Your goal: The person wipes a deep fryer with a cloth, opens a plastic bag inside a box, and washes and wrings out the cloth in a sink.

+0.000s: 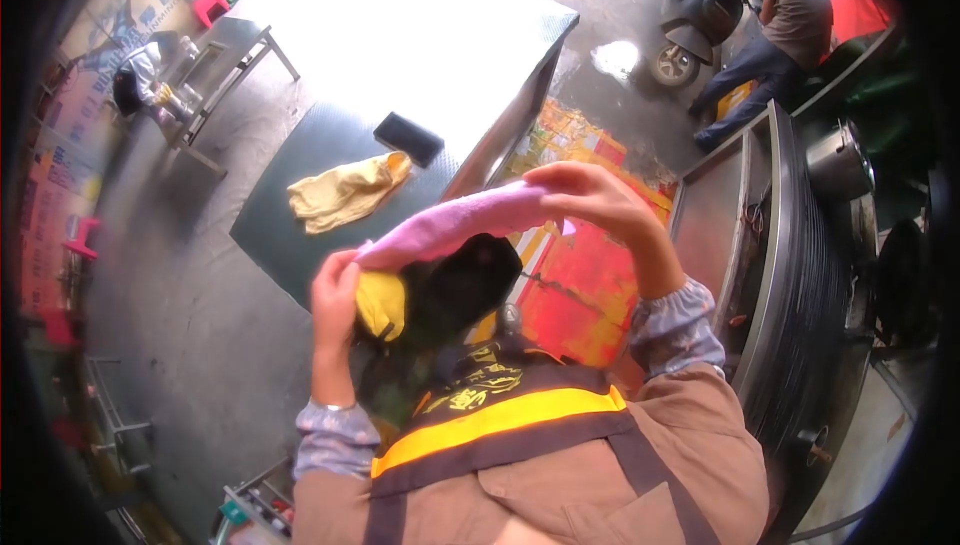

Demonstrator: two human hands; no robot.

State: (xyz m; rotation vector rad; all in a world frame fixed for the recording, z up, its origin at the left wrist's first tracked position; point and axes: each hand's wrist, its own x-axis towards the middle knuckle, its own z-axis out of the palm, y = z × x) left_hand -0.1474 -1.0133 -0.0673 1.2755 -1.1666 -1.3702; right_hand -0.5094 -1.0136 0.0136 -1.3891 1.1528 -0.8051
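A pink cloth [455, 225] is stretched in an arch between my two hands, in front of my apron. My left hand [335, 290] is closed on its left end. At the other end, my right hand [590, 195] pinches the cloth between thumb and fingers. Just beside my left hand hangs something yellow [381, 305], possibly a glove or cloth; what holds it is unclear. Beyond the pink cloth, a crumpled pale yellow cloth [345, 193] lies on the dark green table [290, 235], with a black phone [408, 138] next to it.
Red and yellow sheeting [580, 295] covers the floor ahead of me. A metal rack [750, 225] and a steel pot [838, 163] stand at right. One person [795, 20] bends near a scooter [690, 25]; another [145, 80] is beside a metal bench [235, 75] at left.
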